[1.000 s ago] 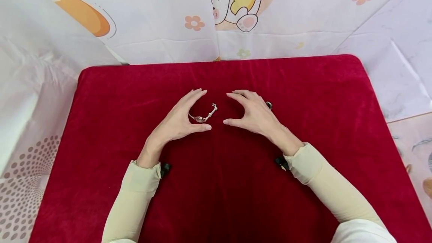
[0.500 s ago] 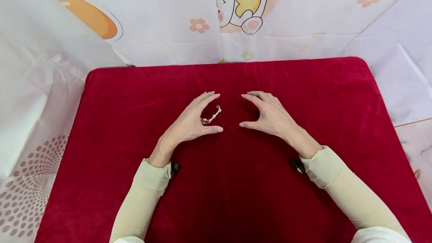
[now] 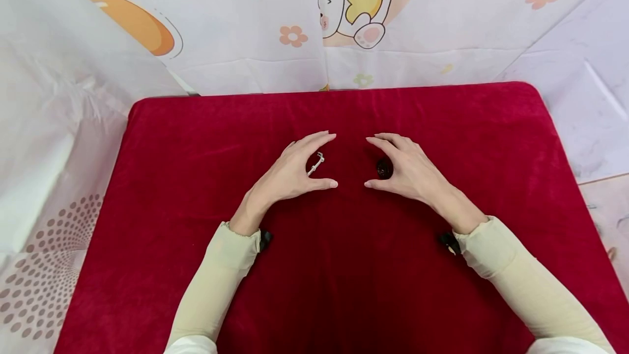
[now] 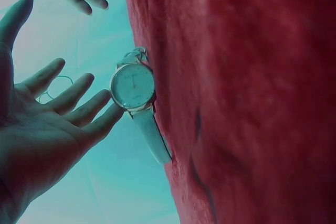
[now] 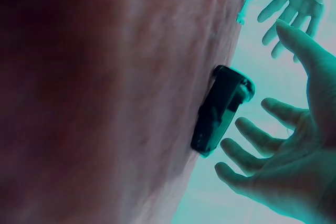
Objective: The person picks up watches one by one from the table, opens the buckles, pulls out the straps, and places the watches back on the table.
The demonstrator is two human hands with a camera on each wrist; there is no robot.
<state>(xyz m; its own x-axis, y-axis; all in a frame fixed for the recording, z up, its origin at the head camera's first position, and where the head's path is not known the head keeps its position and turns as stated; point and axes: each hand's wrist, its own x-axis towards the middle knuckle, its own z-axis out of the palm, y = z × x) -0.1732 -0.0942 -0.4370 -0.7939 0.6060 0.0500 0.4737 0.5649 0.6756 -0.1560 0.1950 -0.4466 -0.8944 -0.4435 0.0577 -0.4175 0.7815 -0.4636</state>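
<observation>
Right-shifted: left hand (image 3: 293,171) (near pale watch (image 4: 133,86)) | right hand (image 3: 411,171) (near black watch (image 5: 219,100))

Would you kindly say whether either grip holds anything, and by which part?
Nothing is held: the left grip is near the pale watch, the right grip near the dark watch.

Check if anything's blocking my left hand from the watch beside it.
Nothing visible does. In the left wrist view, only open space or bare red cloth lies around the left hand and watch; whether fingertips touch it is unclear.
</observation>
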